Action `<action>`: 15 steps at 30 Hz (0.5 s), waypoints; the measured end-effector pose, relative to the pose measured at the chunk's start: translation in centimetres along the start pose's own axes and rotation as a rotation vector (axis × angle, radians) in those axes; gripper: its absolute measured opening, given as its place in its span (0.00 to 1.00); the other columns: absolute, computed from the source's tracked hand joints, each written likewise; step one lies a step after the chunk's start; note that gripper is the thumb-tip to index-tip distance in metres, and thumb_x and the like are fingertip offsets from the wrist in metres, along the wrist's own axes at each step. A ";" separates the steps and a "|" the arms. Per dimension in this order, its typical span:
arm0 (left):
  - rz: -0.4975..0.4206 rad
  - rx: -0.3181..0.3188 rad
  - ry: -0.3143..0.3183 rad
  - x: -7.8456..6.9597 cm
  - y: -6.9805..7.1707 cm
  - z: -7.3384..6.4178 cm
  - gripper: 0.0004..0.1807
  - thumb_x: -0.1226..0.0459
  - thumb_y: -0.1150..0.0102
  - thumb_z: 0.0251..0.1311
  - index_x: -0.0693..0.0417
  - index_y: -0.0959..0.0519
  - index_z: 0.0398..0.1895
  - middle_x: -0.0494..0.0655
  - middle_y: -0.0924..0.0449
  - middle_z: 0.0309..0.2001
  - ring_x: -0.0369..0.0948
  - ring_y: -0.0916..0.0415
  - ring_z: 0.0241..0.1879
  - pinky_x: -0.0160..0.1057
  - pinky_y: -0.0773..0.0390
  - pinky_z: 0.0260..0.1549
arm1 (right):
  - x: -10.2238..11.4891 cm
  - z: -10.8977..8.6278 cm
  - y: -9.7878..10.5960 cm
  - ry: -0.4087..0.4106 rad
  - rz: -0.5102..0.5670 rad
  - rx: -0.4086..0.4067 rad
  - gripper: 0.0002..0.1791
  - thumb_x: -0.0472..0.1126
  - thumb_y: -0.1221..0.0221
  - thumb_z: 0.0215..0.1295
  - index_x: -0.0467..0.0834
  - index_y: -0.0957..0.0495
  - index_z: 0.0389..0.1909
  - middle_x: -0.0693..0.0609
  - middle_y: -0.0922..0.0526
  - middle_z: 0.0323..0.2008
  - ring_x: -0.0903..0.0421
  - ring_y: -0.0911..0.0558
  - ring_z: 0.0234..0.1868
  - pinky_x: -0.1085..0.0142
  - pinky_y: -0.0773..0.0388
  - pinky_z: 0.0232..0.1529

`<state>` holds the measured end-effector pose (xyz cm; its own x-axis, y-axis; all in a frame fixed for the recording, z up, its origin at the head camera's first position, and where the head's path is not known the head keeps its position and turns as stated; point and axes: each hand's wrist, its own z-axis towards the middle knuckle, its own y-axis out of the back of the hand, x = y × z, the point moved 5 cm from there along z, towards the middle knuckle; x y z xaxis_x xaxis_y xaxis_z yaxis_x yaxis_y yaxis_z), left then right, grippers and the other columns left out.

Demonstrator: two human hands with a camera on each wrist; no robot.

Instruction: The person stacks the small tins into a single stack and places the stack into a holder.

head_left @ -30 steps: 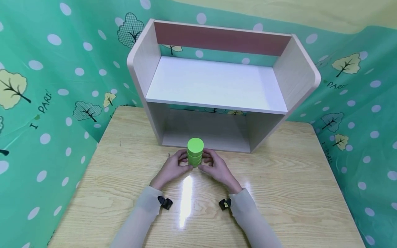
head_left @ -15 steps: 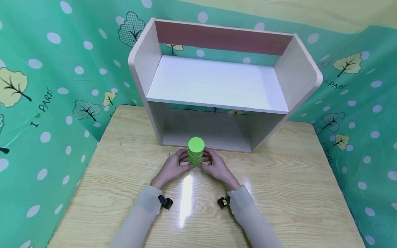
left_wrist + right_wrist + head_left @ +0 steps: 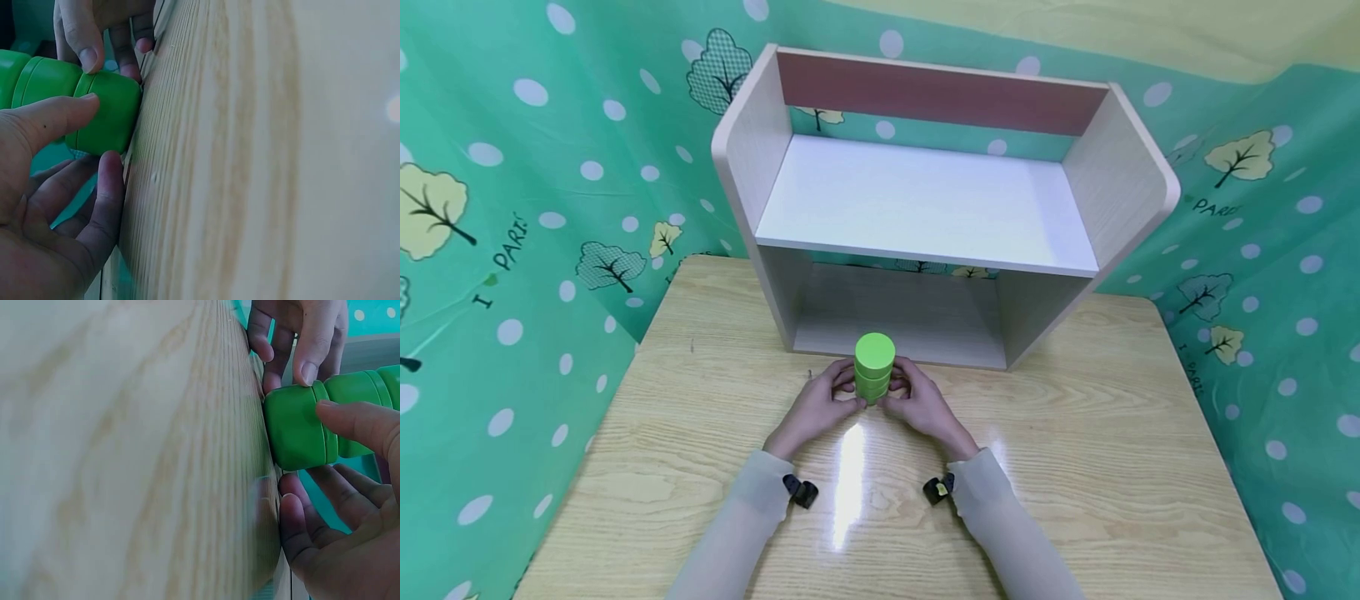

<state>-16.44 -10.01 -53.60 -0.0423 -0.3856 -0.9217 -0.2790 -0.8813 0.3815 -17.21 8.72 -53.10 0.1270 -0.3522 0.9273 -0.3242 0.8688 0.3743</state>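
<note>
A stack of bright green, round lidded containers (image 3: 874, 354) stands upright on the wooden table, just in front of the shelf unit. My left hand (image 3: 821, 403) holds its lowest container from the left, thumb in front and fingers behind. From the right my right hand (image 3: 922, 405) grips the same container in mirror fashion. In the left wrist view both thumbs lie against the green bottom container (image 3: 106, 115), whose base sits at the table surface. The right wrist view shows the bottom container (image 3: 297, 428) between the two hands as well.
Behind the stack rises a two-level shelf unit (image 3: 925, 204) with a white upper board and a pinkish back rail. A green printed cloth (image 3: 520, 333) hangs around the table (image 3: 1105, 450) on the left, back and right. Each wrist carries a small black camera.
The hands and the green stack stay in nearly the same place. My right wrist has shifted slightly to the left.
</note>
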 end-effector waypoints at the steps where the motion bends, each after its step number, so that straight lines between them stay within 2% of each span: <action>1: -0.007 0.003 -0.003 0.0 0.0 0.0 0.41 0.65 0.27 0.55 0.52 0.34 0.72 0.47 0.21 0.60 0.44 0.21 0.53 0.55 0.29 0.60 | 0.0 0.0 0.0 0.000 0.000 0.000 0.38 0.31 0.30 0.55 0.40 0.32 0.68 0.47 0.19 0.50 0.48 0.20 0.49 0.59 0.21 0.45; 4: -0.011 0.010 -0.011 0.1 -0.1 0.0 0.41 0.65 0.27 0.55 0.52 0.34 0.72 0.48 0.21 0.61 0.44 0.21 0.53 0.54 0.27 0.59 | 0.1 -0.1 0.0 0.002 0.002 -0.002 0.38 0.31 0.30 0.55 0.40 0.33 0.68 0.47 0.18 0.51 0.48 0.19 0.49 0.58 0.21 0.46; 7: -0.007 0.009 -0.020 0.1 0.0 0.0 0.41 0.65 0.27 0.55 0.51 0.35 0.72 0.47 0.21 0.60 0.43 0.21 0.53 0.56 0.31 0.62 | 0.1 -0.1 0.0 0.004 0.012 0.001 0.39 0.30 0.30 0.55 0.40 0.33 0.68 0.47 0.18 0.52 0.48 0.19 0.49 0.57 0.21 0.47; 9: 0.000 0.006 -0.022 0.0 0.0 0.0 0.41 0.65 0.27 0.55 0.49 0.35 0.73 0.46 0.21 0.60 0.42 0.21 0.52 0.58 0.36 0.65 | 0.1 -0.1 0.0 0.008 0.023 0.001 0.39 0.30 0.30 0.55 0.40 0.33 0.69 0.46 0.18 0.52 0.48 0.19 0.49 0.57 0.20 0.47; 12: 0.016 0.000 -0.028 0.1 0.1 0.0 0.42 0.64 0.27 0.55 0.47 0.35 0.73 0.43 0.20 0.59 0.41 0.20 0.52 0.61 0.49 0.69 | 0.0 -0.1 0.0 0.005 0.037 0.005 0.39 0.30 0.30 0.56 0.40 0.34 0.69 0.45 0.18 0.52 0.48 0.19 0.50 0.56 0.21 0.47; 15: 0.025 -0.001 -0.029 0.1 0.0 0.1 0.42 0.64 0.27 0.55 0.46 0.36 0.74 0.42 0.20 0.59 0.40 0.20 0.51 0.62 0.53 0.70 | 0.1 -0.1 0.0 0.002 0.049 0.009 0.39 0.29 0.30 0.57 0.39 0.35 0.70 0.44 0.18 0.53 0.46 0.19 0.50 0.55 0.21 0.47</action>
<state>-16.51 -10.08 -53.69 -0.0774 -0.3992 -0.9136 -0.2768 -0.8717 0.4043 -17.08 8.71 -53.00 0.1127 -0.3090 0.9444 -0.3384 0.8817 0.3288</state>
